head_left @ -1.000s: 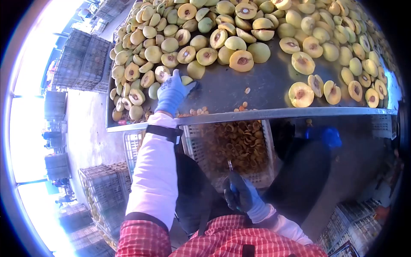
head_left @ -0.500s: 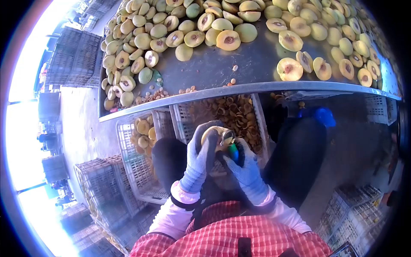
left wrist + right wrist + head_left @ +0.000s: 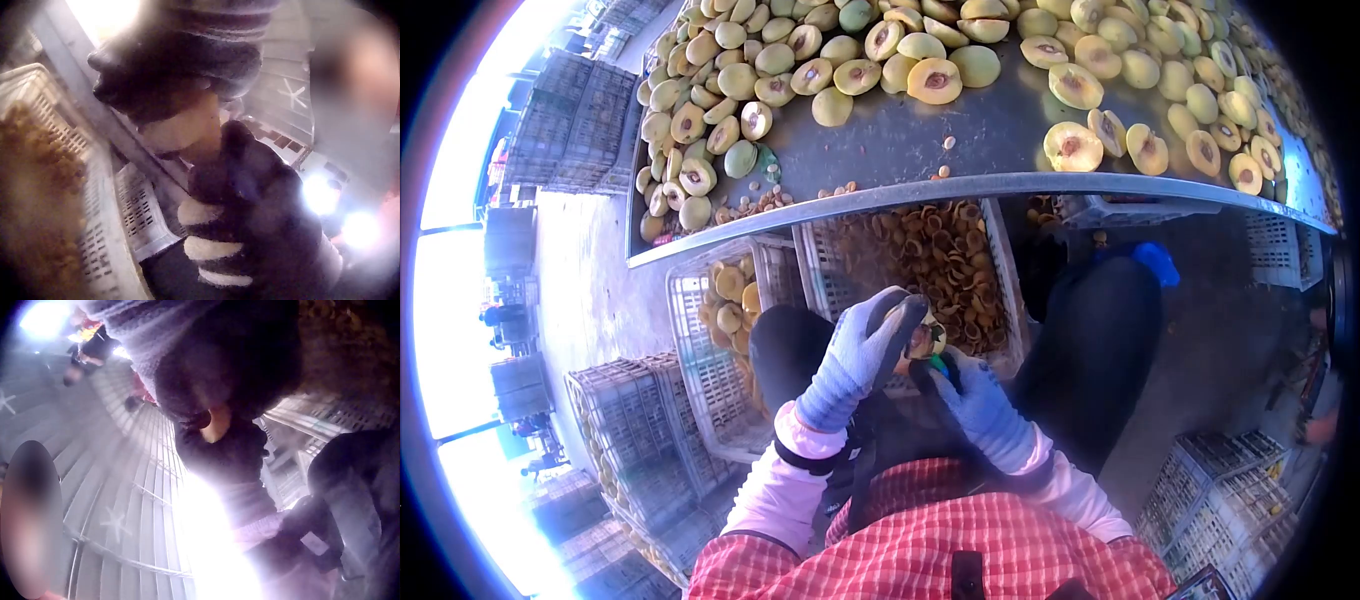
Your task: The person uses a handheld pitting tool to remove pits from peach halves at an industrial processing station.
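Observation:
In the head view my gloved left hand (image 3: 862, 345) grips a yellow peach (image 3: 920, 338) over my lap, fingers curled round it. My gloved right hand (image 3: 975, 400) holds a green-handled tool (image 3: 941, 361) against the fruit from below. The left wrist view shows the peach (image 3: 187, 128) between dark glove fingers (image 3: 187, 69) above and the right hand (image 3: 256, 219) below. Only a sliver of the peach (image 3: 217, 425) shows in the right wrist view, behind dark glove.
A metal table (image 3: 920, 150) ahead carries many halved peaches (image 3: 935, 80) and loose pits near its edge. Beneath it stand a white crate of brown pits (image 3: 920, 260) and a crate with peach halves (image 3: 730, 300). Stacked crates (image 3: 630, 430) stand at my left.
My left hand left the table with a peach and came down to my lap. The right hand rose with the tool to meet it, and both now work on the fruit.

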Demonstrator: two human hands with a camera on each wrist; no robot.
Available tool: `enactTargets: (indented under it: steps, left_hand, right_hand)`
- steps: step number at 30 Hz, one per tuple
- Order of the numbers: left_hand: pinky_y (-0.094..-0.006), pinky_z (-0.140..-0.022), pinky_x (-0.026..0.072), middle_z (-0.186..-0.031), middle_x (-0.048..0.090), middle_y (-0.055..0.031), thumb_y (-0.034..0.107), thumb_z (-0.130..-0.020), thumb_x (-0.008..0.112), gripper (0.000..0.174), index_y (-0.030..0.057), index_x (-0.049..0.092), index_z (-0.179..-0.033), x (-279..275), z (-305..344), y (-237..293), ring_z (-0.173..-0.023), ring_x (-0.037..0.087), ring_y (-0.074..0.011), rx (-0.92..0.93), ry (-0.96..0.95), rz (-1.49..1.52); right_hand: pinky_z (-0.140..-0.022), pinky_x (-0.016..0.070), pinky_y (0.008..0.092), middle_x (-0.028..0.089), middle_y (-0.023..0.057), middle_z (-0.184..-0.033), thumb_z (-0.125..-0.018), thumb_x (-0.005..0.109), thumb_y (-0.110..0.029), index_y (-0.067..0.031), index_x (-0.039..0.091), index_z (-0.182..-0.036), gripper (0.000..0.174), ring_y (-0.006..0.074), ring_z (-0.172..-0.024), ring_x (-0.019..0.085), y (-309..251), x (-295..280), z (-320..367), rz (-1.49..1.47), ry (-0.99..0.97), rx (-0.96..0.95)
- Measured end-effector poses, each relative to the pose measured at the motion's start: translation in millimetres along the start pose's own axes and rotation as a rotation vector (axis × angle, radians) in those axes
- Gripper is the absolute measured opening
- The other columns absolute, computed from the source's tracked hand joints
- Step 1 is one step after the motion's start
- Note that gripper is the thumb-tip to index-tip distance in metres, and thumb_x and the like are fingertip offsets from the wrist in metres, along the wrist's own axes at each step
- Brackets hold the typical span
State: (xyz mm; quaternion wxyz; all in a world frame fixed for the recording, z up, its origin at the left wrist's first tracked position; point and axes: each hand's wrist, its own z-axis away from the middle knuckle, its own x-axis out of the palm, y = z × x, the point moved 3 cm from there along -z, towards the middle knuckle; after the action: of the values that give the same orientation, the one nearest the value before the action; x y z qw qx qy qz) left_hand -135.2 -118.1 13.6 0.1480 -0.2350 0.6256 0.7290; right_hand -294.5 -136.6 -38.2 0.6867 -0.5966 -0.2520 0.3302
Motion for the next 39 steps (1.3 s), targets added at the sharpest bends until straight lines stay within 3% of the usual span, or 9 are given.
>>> enactTargets:
  steps: [2,9,17,21,24,28,30,33,39]
  left_hand:
    - [-0.0273,-0.074,0.0454,-0.088,0.060,-0.0055,0.021,-0.096,0.051,0.025,-0.0026,0.059,-0.098,4.5,-1.8,-7.1,-0.079,0.056,-0.0114,-0.303,-0.036,0.335]
    - [-0.0259,-0.079,0.0486,-0.102,0.062,-0.0072,0.026,-0.096,0.054,0.032,-0.0004,0.058,-0.113,38.6,17.6,-3.8,-0.090,0.059,-0.0130,-0.273,0.490,0.663]
    - [-0.0294,-0.078,0.0505,-0.094,0.067,-0.0127,0.022,-0.093,0.055,0.030,-0.0017,0.059,-0.110,24.3,8.2,-5.3,-0.084,0.064,-0.0167,0.024,0.284,0.291]
    - [-0.0300,-0.075,0.0505,-0.092,0.065,-0.0112,0.028,-0.097,0.046,0.036,-0.0022,0.058,-0.111,27.4,10.4,-2.2,-0.079,0.063,-0.0183,-0.204,0.096,0.634]
    - [-0.0274,-0.078,0.0493,-0.094,0.062,-0.0061,0.036,-0.098,0.046,0.039,0.0011,0.058,-0.110,69.7,25.1,-42.9,-0.085,0.060,-0.0155,-0.594,0.436,1.542]
    - [-0.0307,-0.079,0.0523,-0.097,0.060,-0.0074,0.036,-0.099,0.046,0.039,0.0008,0.058,-0.111,8.6,55.8,-44.8,-0.087,0.060,-0.0170,-0.310,0.782,0.804]
    - [-0.0305,-0.079,0.0521,-0.098,0.060,-0.0088,0.029,-0.099,0.045,0.035,-0.0008,0.058,-0.111,-26.3,67.4,-37.4,-0.088,0.060,-0.0172,-0.246,0.835,0.549]
    - [-0.0287,-0.082,0.0498,-0.101,0.062,-0.0099,0.018,-0.098,0.046,0.027,-0.0028,0.057,-0.111,-24.6,60.4,-15.4,-0.092,0.060,-0.0167,-0.175,0.623,0.313]
    - [-0.0305,-0.087,0.0468,-0.101,0.064,-0.0147,0.011,-0.082,0.059,0.033,-0.0041,0.058,-0.111,-0.1,52.7,-2.5,-0.097,0.062,-0.0200,-0.137,0.494,0.231]
  right_hand:
    - [-0.068,0.0473,0.0379,0.064,0.0195,-0.082,-0.094,0.057,-0.027,0.0022,0.056,-0.107,0.032,0.0328,-0.077,0.064,-0.7,2.2,3.7,-0.113,0.070,-0.024]
    - [-0.059,0.0419,0.0282,0.058,0.0052,-0.070,-0.096,0.055,-0.030,-0.0001,0.057,-0.095,0.030,0.0115,-0.063,0.051,8.2,20.7,0.6,-0.457,0.154,0.127]
    - [-0.044,0.0371,0.0246,0.053,0.0000,-0.065,-0.097,0.045,-0.047,-0.0110,0.057,-0.088,0.040,0.0101,-0.050,0.048,2.5,29.9,19.6,-1.424,-0.528,0.627]
    - [-0.042,0.0347,0.0250,0.043,-0.0007,-0.058,-0.092,0.044,-0.059,-0.0110,0.049,-0.082,0.050,0.0117,-0.045,0.040,-14.8,31.5,21.6,-1.749,-0.676,0.627]
    - [-0.040,0.0341,0.0258,0.041,0.0003,-0.057,-0.095,0.040,-0.057,-0.0100,0.045,-0.083,0.049,0.0122,-0.042,0.038,-26.0,17.7,7.3,-1.852,-0.719,0.339]
    - [-0.036,0.0345,0.0236,0.044,0.0016,-0.050,-0.095,0.052,-0.047,-0.0083,0.054,-0.087,0.039,0.0115,-0.034,0.039,-0.8,3.0,-0.6,-1.130,-0.029,0.569]
    - [-0.041,0.0404,0.0267,0.052,0.0017,-0.060,-0.092,0.060,-0.039,-0.0069,0.055,-0.092,0.032,0.0135,-0.044,0.051,-4.6,3.2,-5.2,-0.777,0.042,0.508]
    - [-0.052,0.0468,0.0334,0.058,0.0063,-0.071,-0.087,0.066,-0.032,-0.0061,0.055,-0.096,0.029,0.0225,-0.059,0.061,-25.5,16.5,-25.3,-0.288,0.192,-0.056]
    - [-0.059,0.0470,0.0410,0.058,0.0169,-0.077,-0.080,0.069,-0.019,-0.0064,0.057,-0.091,0.021,0.0376,-0.071,0.061,-49.8,6.0,-31.2,0.219,0.221,-0.310]
